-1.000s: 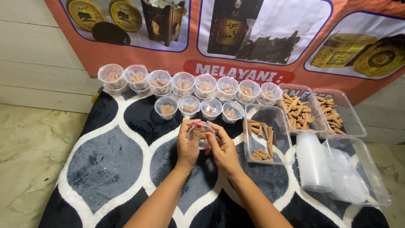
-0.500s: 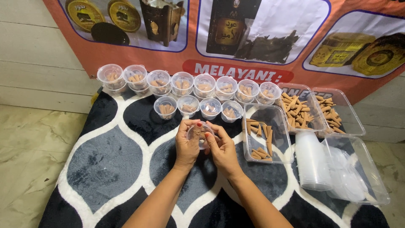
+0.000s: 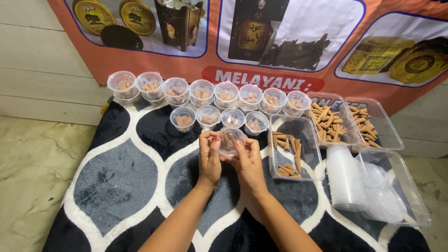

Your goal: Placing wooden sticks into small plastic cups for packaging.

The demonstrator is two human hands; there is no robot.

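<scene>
You hold a small clear cup [image 3: 231, 141] between both hands above a dark rug with a white lattice pattern [image 3: 121, 186]. Your left hand [image 3: 209, 156] grips the cup's left side, fingers curled round the rim. Your right hand [image 3: 248, 161] closes on its right side, thumb pressed on the clear lid on top. A few brown cone-shaped sticks show through the plastic inside the cup.

By the look of it, the step in hand is sealing: the cup is filled and the lid is being pressed home. Whether the lid has snapped shut all round cannot be told from this view.

Beyond your fingers stands a short row of four filled cups [image 3: 219, 118], and behind that a longer row of eight filled cups [image 3: 207, 91] along the foot of an orange banner [image 3: 326, 46]. Just right of your hands lies a clear tray [image 3: 295, 154] with loose cones. Two more trays of cones [image 3: 352, 122] sit further right. A stack of empty cups [image 3: 346, 179] lies beside a tray of spare lids [image 3: 394, 191] at the near right.

The next move likely calls for even pressure round the rim, and then a level carry to the short row, with room kept so the neighbouring cups are not knocked.
</scene>
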